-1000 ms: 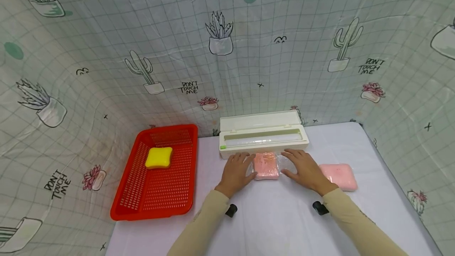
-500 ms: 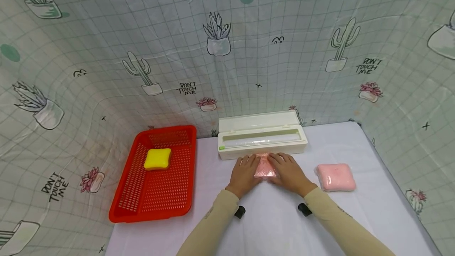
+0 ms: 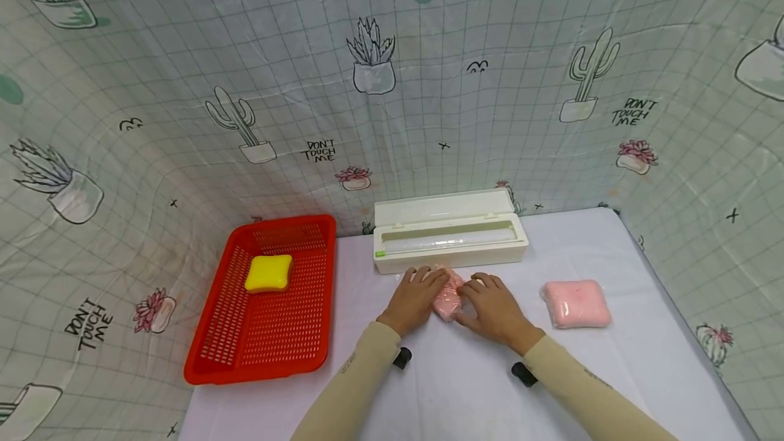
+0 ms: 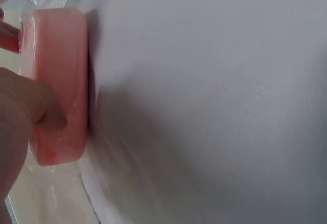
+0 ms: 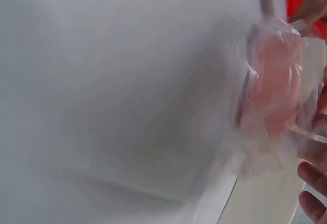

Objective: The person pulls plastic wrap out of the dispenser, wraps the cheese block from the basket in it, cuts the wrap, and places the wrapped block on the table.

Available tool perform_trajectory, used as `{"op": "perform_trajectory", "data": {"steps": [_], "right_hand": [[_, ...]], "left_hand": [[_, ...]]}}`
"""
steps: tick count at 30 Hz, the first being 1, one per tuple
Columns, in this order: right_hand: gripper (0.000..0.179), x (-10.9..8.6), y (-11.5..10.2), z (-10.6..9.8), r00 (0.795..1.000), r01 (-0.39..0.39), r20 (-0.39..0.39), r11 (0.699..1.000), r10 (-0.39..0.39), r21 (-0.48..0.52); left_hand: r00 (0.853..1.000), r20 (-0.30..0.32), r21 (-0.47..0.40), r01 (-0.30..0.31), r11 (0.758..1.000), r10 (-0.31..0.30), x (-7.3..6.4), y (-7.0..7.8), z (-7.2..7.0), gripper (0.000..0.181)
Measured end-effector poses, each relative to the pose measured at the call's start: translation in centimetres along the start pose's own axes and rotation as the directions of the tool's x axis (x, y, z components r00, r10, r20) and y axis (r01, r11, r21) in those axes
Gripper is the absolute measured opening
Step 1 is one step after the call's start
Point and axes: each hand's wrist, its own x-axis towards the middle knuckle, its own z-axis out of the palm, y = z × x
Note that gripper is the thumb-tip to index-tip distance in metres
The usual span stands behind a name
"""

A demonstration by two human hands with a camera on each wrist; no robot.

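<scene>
A pink soap bar in clear plastic film lies turned at an angle between the two hands. My left hand grips it from the left, fingers over its far part. In the left wrist view the left thumb presses the bar's near side. On the right, my right hand has its fingertips at the bar's right edge, thumb and fingers spread apart. Loose film bunches around the bar near the right fingers in the right wrist view.
Behind the hands stands an opened white box holding a roll of film. A red basket at the left holds a yellow block. Another film-wrapped pink bar lies on the white tablecloth at the right.
The hands came in from both sides onto the bar. Since then the bar has turned askew, and the right hand has opened away from it slightly.
</scene>
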Motion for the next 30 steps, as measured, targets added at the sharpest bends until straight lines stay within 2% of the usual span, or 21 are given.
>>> {"op": "perform_trajectory", "data": {"steps": [2, 6, 9, 11, 14, 18, 21, 24, 26, 30], "right_hand": [[0.04, -0.2, -0.3, -0.2, 1.0, -0.013, 0.005, 0.999, 0.013, 0.047], [0.023, -0.9, 0.1, -0.6, 1.0, 0.002, -0.013, 0.984, 0.001, 0.176], [0.044, -1.6, 1.2, -0.8, 1.0, 0.021, -0.022, 0.972, -0.017, 0.233], [0.058, -2.0, 2.0, -0.7, 0.999, 0.033, -0.018, 0.973, -0.03, 0.228], [0.069, -2.4, 2.8, -0.6, 0.996, 0.085, -0.022, 0.977, -0.082, 0.193], [0.072, -2.5, 3.4, 0.0, 0.979, 0.201, -0.055, 0.972, -0.196, 0.123], [0.067, -2.4, 3.7, 0.7, 0.96, 0.27, -0.096, 0.959, -0.261, 0.089], [0.051, -2.2, 3.7, 1.2, 0.95, 0.293, -0.143, 0.952, -0.279, 0.084], [0.043, -2.2, 3.7, 1.3, 0.949, 0.285, -0.164, 0.954, -0.269, 0.087], [0.036, -2.2, 3.2, 1.0, 0.961, 0.239, -0.172, 0.964, -0.217, 0.119]], "left_hand": [[1.0, -0.018, -0.027, -0.016, 1.0, 0.015, -0.2, -0.2, 0.1, 0.056], [0.996, -0.079, -0.138, -0.047, 0.989, 0.036, -1.0, -0.1, 0.4, 0.059], [0.992, -0.117, -0.199, -0.072, 0.977, 0.05, -1.8, 0.4, 0.6, 0.06], [0.99, -0.126, -0.197, -0.084, 0.977, 0.06, -2.3, 0.9, 0.7, 0.059], [0.988, -0.14, -0.146, -0.08, 0.986, 0.059, -2.8, 1.8, 0.9, 0.058], [0.989, -0.14, -0.033, -0.045, 0.998, 0.04, -2.8, 2.9, 1.1, 0.054], [0.99, -0.139, 0.011, -0.01, 1.0, 0.011, -2.7, 3.4, 1.3, 0.046], [0.988, -0.15, -0.005, 0.022, 1.0, -0.023, -2.8, 3.6, 1.3, 0.038], [0.986, -0.16, -0.045, 0.032, 0.999, -0.038, -2.9, 3.6, 1.3, 0.036], [0.981, -0.182, -0.185, 0.037, 0.982, -0.071, -3.5, 3.5, 1.4, 0.037]]}}
